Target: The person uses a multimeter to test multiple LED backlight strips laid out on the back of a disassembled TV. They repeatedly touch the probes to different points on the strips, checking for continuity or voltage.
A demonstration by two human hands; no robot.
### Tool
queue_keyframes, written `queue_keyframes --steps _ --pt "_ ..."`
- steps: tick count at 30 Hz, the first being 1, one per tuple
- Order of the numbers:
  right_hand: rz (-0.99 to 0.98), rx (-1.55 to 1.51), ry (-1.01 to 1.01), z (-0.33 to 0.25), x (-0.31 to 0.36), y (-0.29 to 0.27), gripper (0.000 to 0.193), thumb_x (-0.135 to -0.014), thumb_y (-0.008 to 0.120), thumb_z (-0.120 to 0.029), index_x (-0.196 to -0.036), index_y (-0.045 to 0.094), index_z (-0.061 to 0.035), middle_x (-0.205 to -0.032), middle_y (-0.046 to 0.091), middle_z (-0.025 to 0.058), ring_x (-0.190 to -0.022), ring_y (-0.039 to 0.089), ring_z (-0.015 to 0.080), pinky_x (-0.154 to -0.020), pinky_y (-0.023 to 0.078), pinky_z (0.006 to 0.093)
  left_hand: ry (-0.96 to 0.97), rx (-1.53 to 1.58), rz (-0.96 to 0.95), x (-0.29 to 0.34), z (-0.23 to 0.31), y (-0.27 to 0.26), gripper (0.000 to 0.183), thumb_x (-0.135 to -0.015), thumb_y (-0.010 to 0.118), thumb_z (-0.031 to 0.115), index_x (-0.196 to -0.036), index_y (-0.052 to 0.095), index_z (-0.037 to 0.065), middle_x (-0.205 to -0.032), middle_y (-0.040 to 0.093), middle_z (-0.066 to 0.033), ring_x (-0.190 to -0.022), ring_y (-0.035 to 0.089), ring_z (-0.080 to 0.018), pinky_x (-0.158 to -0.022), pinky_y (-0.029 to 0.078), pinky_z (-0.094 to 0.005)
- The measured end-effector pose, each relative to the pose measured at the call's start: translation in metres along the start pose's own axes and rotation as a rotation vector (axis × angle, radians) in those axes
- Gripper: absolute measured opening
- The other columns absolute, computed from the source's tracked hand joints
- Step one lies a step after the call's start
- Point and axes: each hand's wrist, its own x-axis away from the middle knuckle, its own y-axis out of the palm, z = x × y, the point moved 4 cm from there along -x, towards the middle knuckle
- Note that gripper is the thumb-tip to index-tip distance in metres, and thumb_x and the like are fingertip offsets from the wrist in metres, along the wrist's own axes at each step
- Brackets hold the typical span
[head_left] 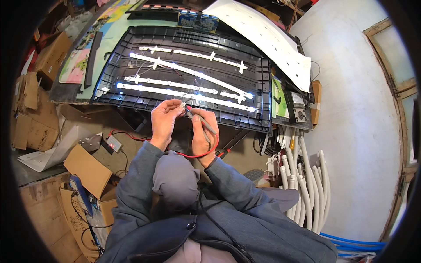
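Note:
Near the front edge of a black plastic TV panel frame (245,120), my left hand (163,120) pinches a small white connector (183,105) with thin wires. My right hand (205,136) is closed round test probes (208,126), their tips meeting the connector. A red lead (193,156) loops below the right wrist. Inside the frame, a long LED strip (188,94) along the front shines white, and so does a slanted LED strip (175,66). An LED strip (188,54) at the back and another strip (175,83) between them look unlit.
A white perforated sheet (267,41) leans over the back right corner. To the right are an analog multimeter (299,113) and a bundle of white pipes (307,188). A small box with a red display (115,143) hangs on wires at left, near cardboard boxes (37,127).

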Motion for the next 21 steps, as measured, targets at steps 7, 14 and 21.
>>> queue_keyframes --steps 7,14,21 --pt "0.019 -0.026 0.045 0.015 0.003 -0.004 0.024 -0.107 0.061 -0.009 -0.121 0.077 0.0003 -0.115 0.07 0.0165 -0.107 0.067 0.0291 -0.098 0.053 0.0397 -0.015 0.034 -0.047 0.001 -0.005 0.008 0.021 -0.097 0.076 -0.003 -0.118 0.074 -0.005 -0.104 0.08 -0.0111 -0.089 0.077 -0.0163 -0.084 0.063 -0.0285" --pt "-0.017 0.01 0.052 0.014 0.004 -0.003 0.026 -0.108 0.059 -0.013 -0.122 0.075 0.002 -0.114 0.069 0.0165 -0.103 0.066 0.0262 -0.095 0.052 0.0377 -0.03 0.015 -0.025 0.005 0.001 0.008 0.021 -0.097 0.074 -0.005 -0.118 0.074 -0.005 -0.103 0.079 -0.0113 -0.091 0.077 -0.0158 -0.086 0.063 -0.0282" --pt "-0.007 0.0 0.013 0.027 0.003 -0.008 0.028 -0.112 0.062 -0.02 -0.126 0.072 0.0013 -0.106 0.068 0.0054 -0.092 0.06 0.0121 -0.083 0.05 0.0276 -0.041 0.023 -0.05 0.003 -0.001 0.014 0.022 -0.097 0.074 -0.005 -0.119 0.074 -0.006 -0.105 0.079 -0.0113 -0.092 0.077 -0.016 -0.087 0.063 -0.0279"
